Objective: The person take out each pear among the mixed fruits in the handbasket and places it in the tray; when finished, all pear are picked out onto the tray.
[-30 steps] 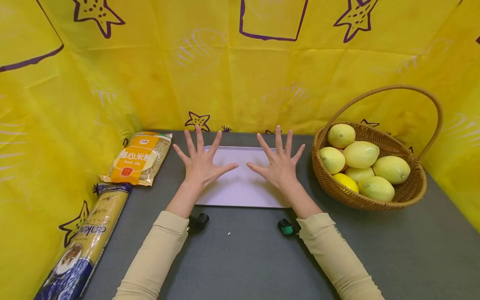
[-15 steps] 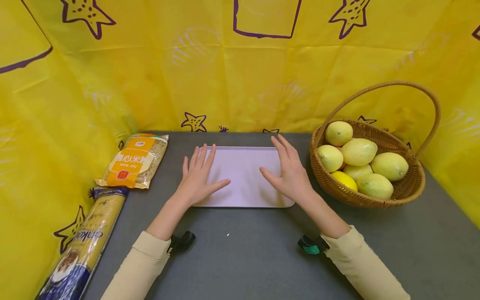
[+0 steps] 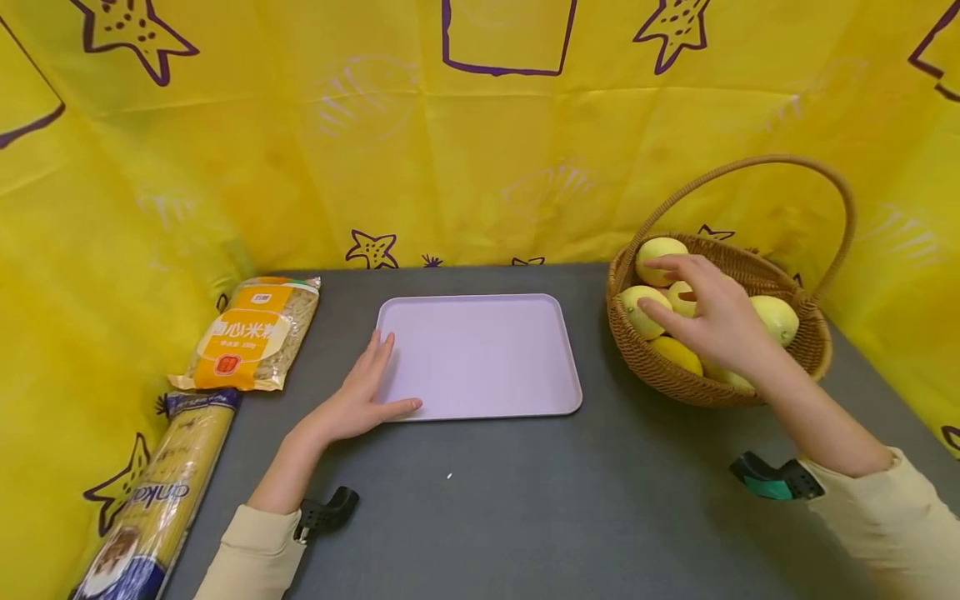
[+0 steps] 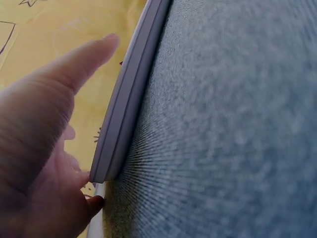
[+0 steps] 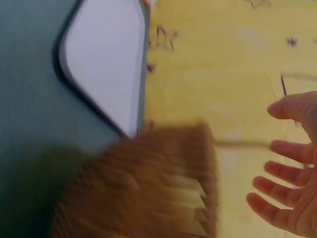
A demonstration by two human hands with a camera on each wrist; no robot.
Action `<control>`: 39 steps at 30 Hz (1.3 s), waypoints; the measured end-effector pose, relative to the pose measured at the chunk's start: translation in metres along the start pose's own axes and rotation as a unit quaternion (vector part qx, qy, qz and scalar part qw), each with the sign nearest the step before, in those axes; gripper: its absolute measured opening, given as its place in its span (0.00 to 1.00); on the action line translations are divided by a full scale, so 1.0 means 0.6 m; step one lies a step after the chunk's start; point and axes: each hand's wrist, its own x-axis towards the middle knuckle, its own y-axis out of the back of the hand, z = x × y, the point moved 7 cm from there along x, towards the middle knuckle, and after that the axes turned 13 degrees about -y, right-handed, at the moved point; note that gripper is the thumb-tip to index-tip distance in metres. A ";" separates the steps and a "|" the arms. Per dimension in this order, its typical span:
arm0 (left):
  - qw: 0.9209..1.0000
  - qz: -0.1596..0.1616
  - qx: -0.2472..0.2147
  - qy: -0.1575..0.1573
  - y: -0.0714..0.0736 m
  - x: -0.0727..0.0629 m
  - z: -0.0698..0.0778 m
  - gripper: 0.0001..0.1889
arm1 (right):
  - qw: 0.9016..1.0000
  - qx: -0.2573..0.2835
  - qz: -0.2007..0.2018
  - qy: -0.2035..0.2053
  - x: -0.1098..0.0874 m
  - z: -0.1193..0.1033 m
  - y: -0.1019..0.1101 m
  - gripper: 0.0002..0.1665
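Note:
A pale lilac rectangular tray [image 3: 480, 354] lies flat on the dark grey table. My left hand [image 3: 352, 404] is at its left end, fingers fairly straight, thumb over the near left corner; in the left wrist view the thumb [image 4: 74, 64] stands beside the tray's edge [image 4: 126, 94]. My right hand [image 3: 723, 321] hovers over the wicker basket [image 3: 645, 375], thumb and fingers spread apart around nothing. Pale yellow oval fruits [image 3: 643, 312] and one brighter yellow fruit [image 3: 677, 356] lie in the basket, some hidden behind the hand. The right wrist view shows the hand [image 5: 292, 173] above the blurred basket [image 5: 148, 173].
The basket's tall arched handle [image 3: 810, 167] rises behind the right hand. At the left lie an orange-and-clear food bag [image 3: 251, 333] and a long pack of spaghetti [image 3: 172, 492]. A yellow printed cloth [image 3: 480, 167] walls off the back and sides.
Both hands were spread over the tray. The right hand has swung right to above the basket; the left has drawn back left to the tray's end. The view has shifted slightly right.

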 end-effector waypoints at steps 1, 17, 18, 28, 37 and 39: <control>1.000 0.000 -0.006 0.007 0.000 -0.002 -0.003 0.59 | 1.000 -0.006 -0.015 -0.013 0.005 0.009 0.009 0.27; 0.999 0.012 0.031 -0.006 -0.009 -0.009 -0.031 0.64 | 0.967 -0.180 -0.171 -0.061 0.112 0.102 0.035 0.36; 0.999 0.014 0.033 -0.006 -0.009 -0.010 -0.031 0.63 | 0.966 -0.185 -0.173 -0.061 0.120 0.105 0.031 0.36; 0.999 0.016 0.037 0.003 -0.017 -0.012 -0.040 0.63 | 0.956 -0.174 -0.209 -0.113 0.165 0.139 -0.010 0.47; 0.999 0.018 0.037 -0.005 -0.017 -0.008 -0.036 0.63 | 0.951 -0.121 -0.227 -0.171 0.173 0.168 -0.032 0.46; 0.999 0.019 0.038 -0.007 -0.016 -0.007 -0.035 0.63 | 0.952 -0.119 -0.227 -0.171 0.174 0.170 -0.034 0.46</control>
